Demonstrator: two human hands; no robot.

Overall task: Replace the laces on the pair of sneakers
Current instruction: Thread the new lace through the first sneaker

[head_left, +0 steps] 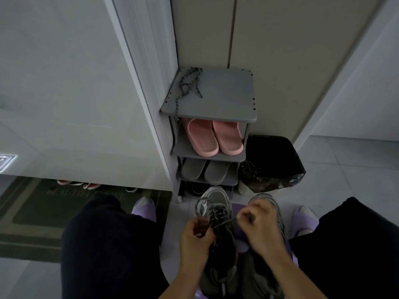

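Observation:
Two grey sneakers lie on the floor between my knees, toes pointing away. My left hand [197, 236] pinches one end of the dark lace [221, 216] on the left sneaker [216, 197]. My right hand [258, 221] pinches the other end of that lace, held taut across the shoe's tongue. My right hand and forearm partly hide the right sneaker [272, 201]. A loose grey speckled lace [186, 87] lies on top of the grey shoe rack [226, 98], one end hanging over the front edge.
The rack holds pink slippers [216, 137] and grey slippers [205, 171] on lower shelves. A bin with a black bag [274, 165] stands right of the rack. A dark doormat [32, 212] lies at left. My purple slippers [144, 209] flank the sneakers.

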